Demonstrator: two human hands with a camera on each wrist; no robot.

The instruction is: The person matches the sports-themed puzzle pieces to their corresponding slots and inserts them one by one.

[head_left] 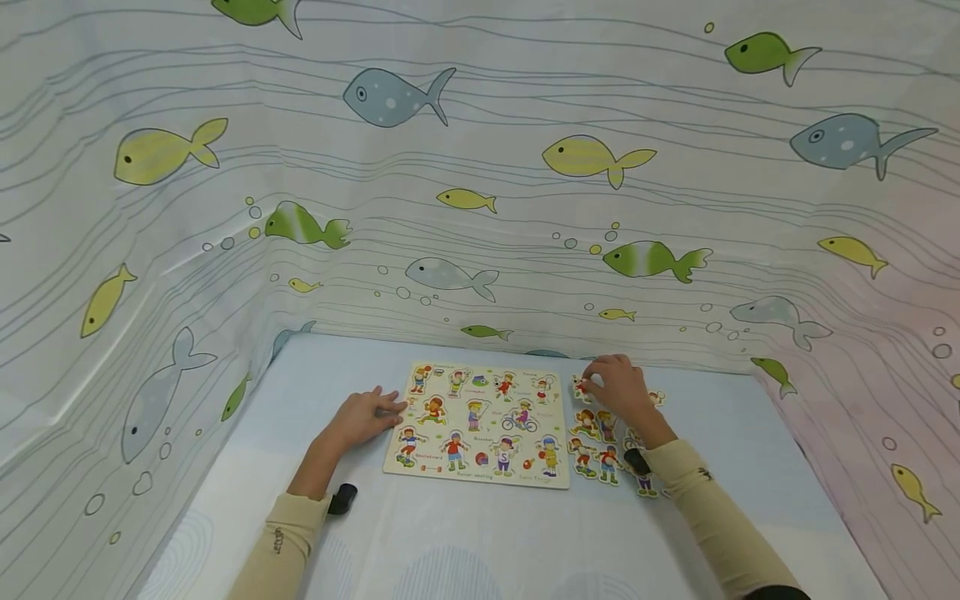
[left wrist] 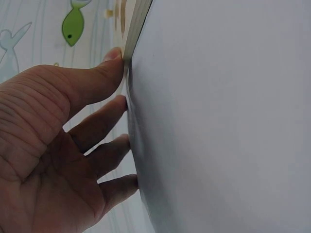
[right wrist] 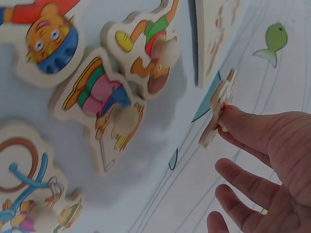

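A wooden puzzle board [head_left: 392, 458] printed with children playing sports lies flat on the table. My left hand [head_left: 365, 417] is at its left side, and in the left wrist view the thumb [left wrist: 109, 68] touches the board's edge [left wrist: 137, 24] while the other fingers spread lightly bent against the table. Beyond the board's right side, my right hand [head_left: 621, 387] pinches a flat wooden puzzle piece [right wrist: 214, 119] between thumb and finger, raised and seen nearly edge-on. Near it lie a golfer piece [right wrist: 116, 114], a runner piece [right wrist: 153, 48] and a bicycle piece [right wrist: 29, 189], each with a round knob.
Several more loose pieces [head_left: 609, 465] lie in a group right of the board, partly under the right forearm. The pale table [head_left: 465, 533] backs onto a fish-printed cloth wall [head_left: 525, 242], which also rises at the left and right.
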